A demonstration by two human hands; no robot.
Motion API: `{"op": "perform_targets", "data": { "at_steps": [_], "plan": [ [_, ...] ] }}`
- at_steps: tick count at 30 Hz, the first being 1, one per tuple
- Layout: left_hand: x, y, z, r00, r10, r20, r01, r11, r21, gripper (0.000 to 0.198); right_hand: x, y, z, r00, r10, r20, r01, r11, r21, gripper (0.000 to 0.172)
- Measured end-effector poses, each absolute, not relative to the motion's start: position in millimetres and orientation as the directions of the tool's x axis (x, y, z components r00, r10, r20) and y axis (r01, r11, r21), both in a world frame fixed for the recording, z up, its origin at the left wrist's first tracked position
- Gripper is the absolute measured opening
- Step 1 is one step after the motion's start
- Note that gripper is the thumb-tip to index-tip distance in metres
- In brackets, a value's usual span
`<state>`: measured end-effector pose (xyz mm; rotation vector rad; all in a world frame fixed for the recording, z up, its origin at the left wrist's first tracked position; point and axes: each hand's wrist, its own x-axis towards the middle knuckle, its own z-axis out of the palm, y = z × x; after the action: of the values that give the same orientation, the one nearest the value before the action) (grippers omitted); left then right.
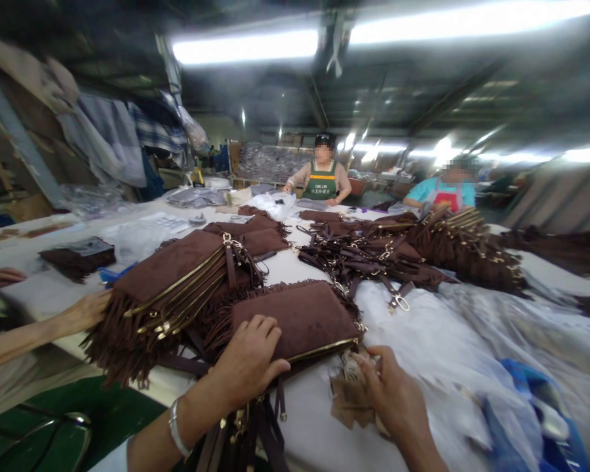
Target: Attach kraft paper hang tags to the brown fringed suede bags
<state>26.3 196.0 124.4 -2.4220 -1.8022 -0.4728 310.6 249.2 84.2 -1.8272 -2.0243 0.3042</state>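
At the near edge of the bench (319, 432), the left hand (248, 360) lies spread flat on a brown fringed bag (299, 318), soft and light, best gripped along its stiffer zip edge, while the right hand (391, 393) pinches what seem to be paper tags (347, 400) just beside it.

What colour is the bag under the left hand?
Dark brown suede bag with a gold zip edge, head view.
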Motion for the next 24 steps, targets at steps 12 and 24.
{"op": "perform_targets", "data": {
  "at_steps": [12, 24],
  "plan": [
    [12, 261, 135, 0.177, 0.981, 0.084, 0.97, -0.189, 0.152, 0.023, 283, 244, 108, -0.496, 0.862, 0.102, 0.395, 0.329, -0.858, 0.041],
    [-6, 282, 115, 0.158, 0.987, 0.037, 0.856, -0.156, 0.492, 0.031, 206, 302, 130, -0.559, 0.786, 0.265, 0.714, 0.618, -0.328, 0.013]
  ]
}}
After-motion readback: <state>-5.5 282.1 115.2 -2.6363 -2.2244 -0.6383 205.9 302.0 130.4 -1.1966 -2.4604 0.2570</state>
